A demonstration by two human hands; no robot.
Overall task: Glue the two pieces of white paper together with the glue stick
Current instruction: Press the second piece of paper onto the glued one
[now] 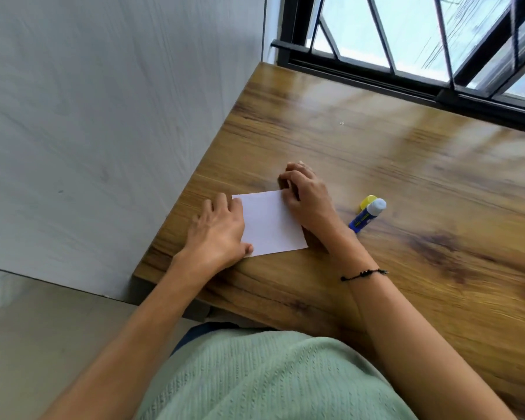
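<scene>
While both hands are already on the white paper (273,222), this looks to me like the pressing-down stage, so the trick is even pressure. It sits on the wooden table (406,165) near its left edge, and I can only make out one sheet; if the second piece is underneath, it's lined up so well that it's hidden. The left hand (217,230) lies flat with fingers straight along the left edge, which is a good anchor. The right hand (303,195) has its fingers curled at the far right corner, but I can't tell if they pinch the corner or just press it. I'd smooth from the anchored side outward so no bubbles get trapped. The glue stick (367,215) lies uncapped just beside the right wrist, yellow cap (366,200) touching it, so watch the elbow.
</scene>
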